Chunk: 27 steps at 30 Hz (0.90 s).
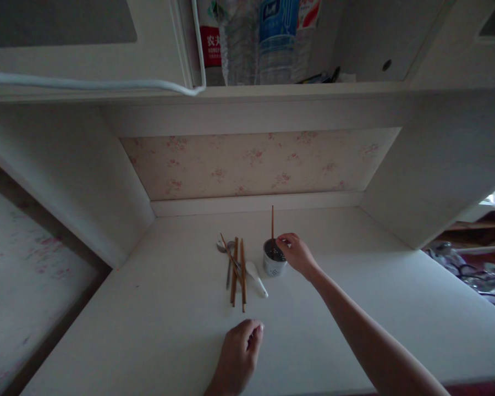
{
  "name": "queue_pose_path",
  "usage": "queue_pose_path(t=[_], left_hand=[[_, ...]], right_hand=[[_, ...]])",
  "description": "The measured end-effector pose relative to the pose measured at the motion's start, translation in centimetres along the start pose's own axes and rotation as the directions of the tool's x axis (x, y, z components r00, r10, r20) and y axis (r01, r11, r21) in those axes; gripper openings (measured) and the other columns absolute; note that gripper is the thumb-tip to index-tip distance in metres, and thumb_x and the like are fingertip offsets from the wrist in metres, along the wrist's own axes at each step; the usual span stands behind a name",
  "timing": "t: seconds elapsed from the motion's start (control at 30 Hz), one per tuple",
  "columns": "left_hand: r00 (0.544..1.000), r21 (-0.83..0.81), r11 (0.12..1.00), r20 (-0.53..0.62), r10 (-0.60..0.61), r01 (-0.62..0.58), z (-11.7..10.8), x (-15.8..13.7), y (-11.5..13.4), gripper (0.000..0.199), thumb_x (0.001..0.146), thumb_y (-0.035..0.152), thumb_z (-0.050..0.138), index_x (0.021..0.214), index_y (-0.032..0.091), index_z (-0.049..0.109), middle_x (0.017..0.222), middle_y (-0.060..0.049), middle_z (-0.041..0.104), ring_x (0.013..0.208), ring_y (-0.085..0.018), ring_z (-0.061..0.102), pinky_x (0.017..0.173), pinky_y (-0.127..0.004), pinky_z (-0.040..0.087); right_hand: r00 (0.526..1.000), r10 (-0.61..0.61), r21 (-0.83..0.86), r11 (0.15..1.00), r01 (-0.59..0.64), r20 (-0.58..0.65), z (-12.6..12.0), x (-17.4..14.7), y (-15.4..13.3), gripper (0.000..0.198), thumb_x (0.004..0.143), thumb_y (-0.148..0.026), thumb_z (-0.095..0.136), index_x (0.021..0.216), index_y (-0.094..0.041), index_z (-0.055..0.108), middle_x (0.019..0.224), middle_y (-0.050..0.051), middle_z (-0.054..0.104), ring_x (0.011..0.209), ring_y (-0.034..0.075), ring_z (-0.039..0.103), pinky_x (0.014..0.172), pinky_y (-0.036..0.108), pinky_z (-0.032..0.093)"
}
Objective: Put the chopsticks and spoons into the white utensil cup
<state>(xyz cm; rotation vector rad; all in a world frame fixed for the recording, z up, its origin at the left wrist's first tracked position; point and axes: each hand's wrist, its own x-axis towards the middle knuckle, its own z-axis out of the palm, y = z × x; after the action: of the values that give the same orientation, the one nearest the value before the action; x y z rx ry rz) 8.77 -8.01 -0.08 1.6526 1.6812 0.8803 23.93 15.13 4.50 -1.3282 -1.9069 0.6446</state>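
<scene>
One chopstick [272, 228] stands upright in the small perforated white utensil holder [273, 264] just right of the frame's centre, so the sorting appears barely begun. The right hand [297, 254] reaches in from the lower right and rests at the holder's rim, its fingertips pinched near the base of that upright chopstick; whether they grip the stick or only touch the rim is too small to tell.

What seems left lies just left of the holder on the pale desk top [355, 308]: a loose bundle of wooden chopsticks [238, 269] lying roughly lengthwise toward the viewer, a metal spoon [230, 258] partly under them with its bowl at the far end, and a white ceramic spoon [256, 278] angled between the bundle and the holder. None of these is in the holder.

The left hand [240, 355] sits on the desk at the lower centre of the frame, fingers loosely curled, holding nothing, near the close ends of the chopsticks but apart from them.

Around this, a floral-papered back panel [256, 165] closes the alcove behind. On the shelf [297, 91] across the top of the frame stand plastic water bottles [272, 38], and a white cable [107, 84] runs along its edge at the upper left. Nothing lies between the hands and the utensils; the crossed chopsticks over the metal spoon are the only tangle.
</scene>
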Motion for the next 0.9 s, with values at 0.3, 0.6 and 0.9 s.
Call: queue_pose_path(t=[0.3,0.6,0.9], left_hand=[[1.000,-0.042,0.999,-0.009,-0.017,0.016,-0.1,0.0,0.4,0.036,0.095,0.039,0.035,0.084,0.019,0.062,0.071,-0.001,0.062,0.065,-0.013,0.054,0.061,-0.020,0.040],[0.987,-0.132,0.984,-0.088,-0.133,0.120,-2.4,2.9,0.2,0.040,0.093,0.046,0.036,0.088,0.017,0.064,0.070,-0.001,0.064,0.061,-0.013,0.058,0.058,-0.021,0.041],[0.975,0.402,0.897,-0.193,-0.111,0.182,-4.5,9.9,0.8,0.019,0.091,0.024,0.045,0.097,0.021,0.062,0.099,-0.005,0.069,0.087,-0.017,0.066,0.077,-0.023,0.044]], right_hand=[[0.987,0.134,0.056,0.990,-0.129,-0.092,-1.1,-0.8,1.0,0.031,0.086,-0.043,0.042,0.094,-0.022,0.064,0.094,0.005,0.067,0.082,0.017,0.062,0.072,0.028,0.045],[0.952,0.265,0.082,0.964,-0.255,-0.153,-0.1,-7.3,6.2,0.038,0.085,-0.050,0.037,0.093,-0.021,0.061,0.085,0.006,0.069,0.075,0.021,0.065,0.065,0.030,0.047],[0.964,0.223,0.006,0.974,-0.225,-0.141,0.7,-11.2,5.7,0.034,0.084,-0.048,0.039,0.090,-0.023,0.061,0.094,0.007,0.069,0.084,0.023,0.062,0.073,0.031,0.045]])
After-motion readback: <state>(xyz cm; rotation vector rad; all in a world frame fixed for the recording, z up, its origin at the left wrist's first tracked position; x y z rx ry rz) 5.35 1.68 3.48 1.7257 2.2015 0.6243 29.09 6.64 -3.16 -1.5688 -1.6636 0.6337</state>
